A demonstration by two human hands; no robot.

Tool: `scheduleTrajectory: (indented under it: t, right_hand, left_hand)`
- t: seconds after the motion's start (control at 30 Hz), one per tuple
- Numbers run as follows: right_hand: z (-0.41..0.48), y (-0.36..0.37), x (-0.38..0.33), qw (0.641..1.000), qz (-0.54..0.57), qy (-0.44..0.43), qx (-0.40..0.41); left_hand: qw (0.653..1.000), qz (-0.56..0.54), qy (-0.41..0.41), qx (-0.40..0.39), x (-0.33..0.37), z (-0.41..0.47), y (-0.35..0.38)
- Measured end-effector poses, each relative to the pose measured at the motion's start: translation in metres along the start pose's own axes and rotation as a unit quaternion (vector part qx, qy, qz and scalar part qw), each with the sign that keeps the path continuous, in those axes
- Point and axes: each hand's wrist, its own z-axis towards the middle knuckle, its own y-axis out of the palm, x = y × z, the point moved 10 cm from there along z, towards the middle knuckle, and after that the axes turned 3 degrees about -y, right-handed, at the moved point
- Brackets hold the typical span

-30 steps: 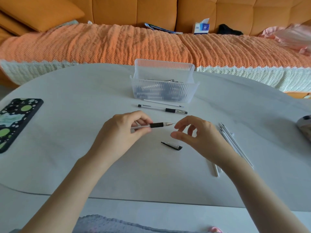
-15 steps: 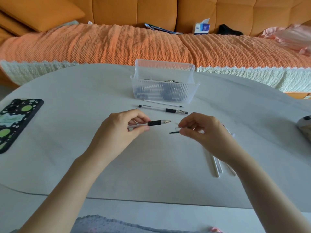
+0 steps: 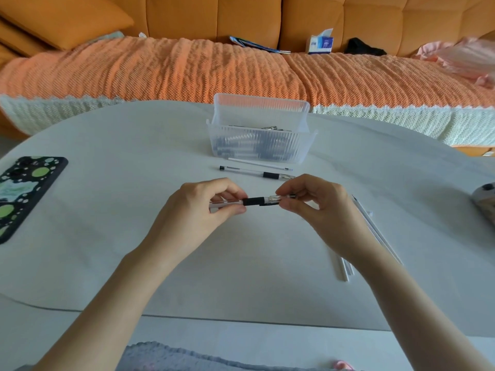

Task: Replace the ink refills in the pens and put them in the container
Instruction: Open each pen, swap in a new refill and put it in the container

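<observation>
Cap, lying on the bench a second ago, now sits over the pen tip. Left hand grips the barrel, right hand pinches the cap. The pen is held above the bench and looks ready for the container.

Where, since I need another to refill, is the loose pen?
In the head view, the loose pen lies centre, just in front of the container, beside a white refill.

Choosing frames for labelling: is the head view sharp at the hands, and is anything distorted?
Head view: pen and cap, pinched between left hand and right hand, are sharp; light soft, shadows faint; the wide lens bows the table; the pink cloth at right is blurred.
</observation>
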Motion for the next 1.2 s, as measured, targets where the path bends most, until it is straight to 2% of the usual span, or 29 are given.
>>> scheduleTrajectory:
  t: [0.2,0.37,0.57,0.8,0.97,1.1,1.2]
  right_hand:
    - [-0.003,0.007,-0.003,1.000,0.007,-0.007,0.005]
    - [-0.003,0.004,0.002,0.998,0.056,0.002,0.024]
    - [-0.005,0.007,0.004,0.997,0.074,0.019,0.033]
    - [0.002,-0.012,0.016,0.997,-0.025,0.027,0.070]
    - [0.001,-0.007,0.023,0.986,-0.161,-0.006,0.036]
    - [-0.001,-0.001,0.016,0.977,-0.208,-0.049,0.020]
    - [0.001,-0.002,0.015,0.977,-0.206,-0.047,0.030]
  left_hand:
    - [0.999,-0.031,-0.008,0.000,-0.001,0.000,0.001]
    - [0.995,-0.096,-0.028,-0.013,-0.002,-0.002,0.008]
    - [0.995,-0.088,-0.022,-0.029,0.002,-0.002,0.011]
    - [0.999,-0.025,-0.007,0.025,0.000,0.017,-0.003]
    - [0.998,0.003,0.037,0.050,0.023,0.068,-0.019]
    - [0.995,0.036,0.082,0.054,0.048,0.112,-0.023]
    - [0.995,0.057,0.079,0.034,0.048,0.143,-0.016]
